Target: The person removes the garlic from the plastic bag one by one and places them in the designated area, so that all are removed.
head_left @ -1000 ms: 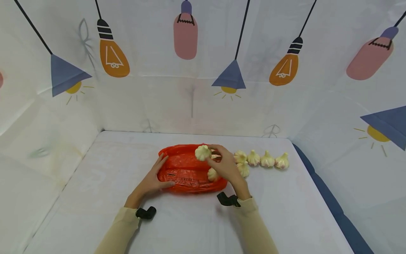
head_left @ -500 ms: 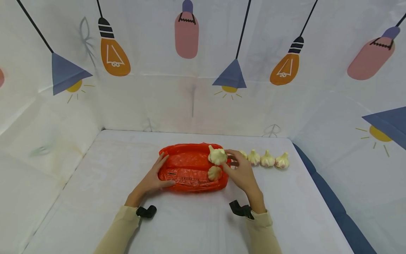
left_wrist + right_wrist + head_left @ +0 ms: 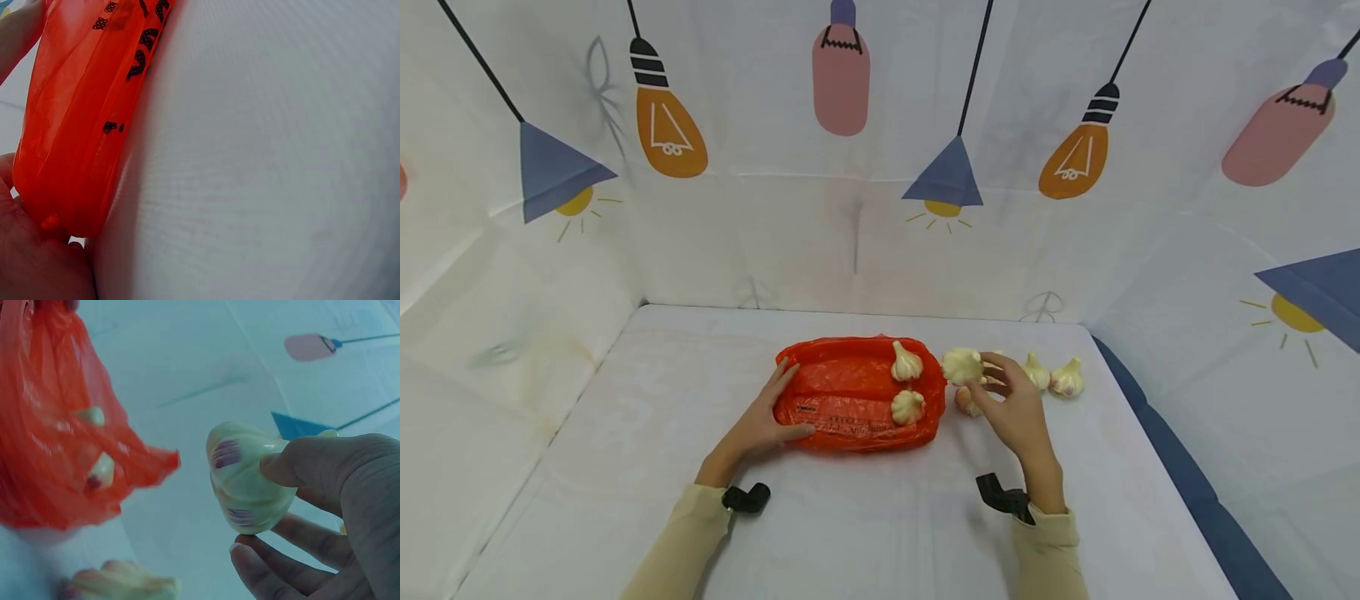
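A red plastic bag [image 3: 842,383] with dark print lies spread on the white table. My left hand [image 3: 760,423] holds its left end, thumb at the near side and fingers at the far side; the left wrist view shows the bag's end [image 3: 75,150] between them. Inside the bag's right part sit a garlic bulb [image 3: 907,365] and a second garlic bulb [image 3: 907,407]. Just right of the bag my right hand [image 3: 1017,408] pinches another garlic bulb [image 3: 962,367] between thumb and fingers, raised above the table; its purple-streaked side shows in the right wrist view [image 3: 244,478].
To the right, a garlic bulb [image 3: 1067,378] and another bulb [image 3: 1035,372] stand in a row partly hidden by my right hand. One more bulb [image 3: 967,402] lies below the held one. A lamp-printed cloth [image 3: 880,242] hangs behind the table.
My right hand has carried its garlic bulb rightward, from over the bag to beyond its right edge, uncovering the bulbs inside. My left hand keeps its place on the bag.
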`<state>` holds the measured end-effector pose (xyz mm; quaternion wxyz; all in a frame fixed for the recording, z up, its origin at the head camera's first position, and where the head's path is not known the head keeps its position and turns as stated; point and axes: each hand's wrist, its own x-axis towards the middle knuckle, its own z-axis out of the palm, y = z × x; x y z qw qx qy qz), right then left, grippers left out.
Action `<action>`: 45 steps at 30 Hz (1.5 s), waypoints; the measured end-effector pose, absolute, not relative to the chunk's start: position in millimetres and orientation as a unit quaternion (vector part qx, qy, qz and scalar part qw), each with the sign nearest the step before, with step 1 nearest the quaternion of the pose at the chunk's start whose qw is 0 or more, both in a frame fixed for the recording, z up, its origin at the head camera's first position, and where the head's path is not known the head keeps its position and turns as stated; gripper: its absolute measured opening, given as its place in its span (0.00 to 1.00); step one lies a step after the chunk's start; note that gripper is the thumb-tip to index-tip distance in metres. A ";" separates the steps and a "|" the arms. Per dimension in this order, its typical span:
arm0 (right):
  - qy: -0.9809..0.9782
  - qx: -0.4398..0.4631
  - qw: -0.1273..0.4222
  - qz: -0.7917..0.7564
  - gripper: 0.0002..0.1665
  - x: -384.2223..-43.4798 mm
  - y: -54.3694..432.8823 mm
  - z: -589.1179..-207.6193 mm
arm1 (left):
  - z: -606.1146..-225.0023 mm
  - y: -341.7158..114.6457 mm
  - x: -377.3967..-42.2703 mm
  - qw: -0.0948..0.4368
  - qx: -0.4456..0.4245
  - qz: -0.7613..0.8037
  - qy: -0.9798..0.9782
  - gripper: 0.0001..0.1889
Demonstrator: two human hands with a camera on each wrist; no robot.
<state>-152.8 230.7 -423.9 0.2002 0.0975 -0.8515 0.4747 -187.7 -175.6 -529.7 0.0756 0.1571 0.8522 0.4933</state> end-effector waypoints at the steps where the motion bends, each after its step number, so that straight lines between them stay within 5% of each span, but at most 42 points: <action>1: -0.852 0.089 0.202 0.476 0.27 -153.2 234.7 -424.8 | -530.0 -175.6 -187.9 0.075 0.157 0.492 0.853 0.58; 9: -0.858 0.013 0.179 0.480 0.27 -151.6 262.6 -427.9 | -529.8 -175.8 -187.4 0.072 0.160 0.496 0.850 0.58; 45: -0.866 -0.054 0.129 0.480 0.27 -142.9 315.9 -482.4 | -529.8 -175.3 -187.7 0.076 0.156 0.494 0.852 0.58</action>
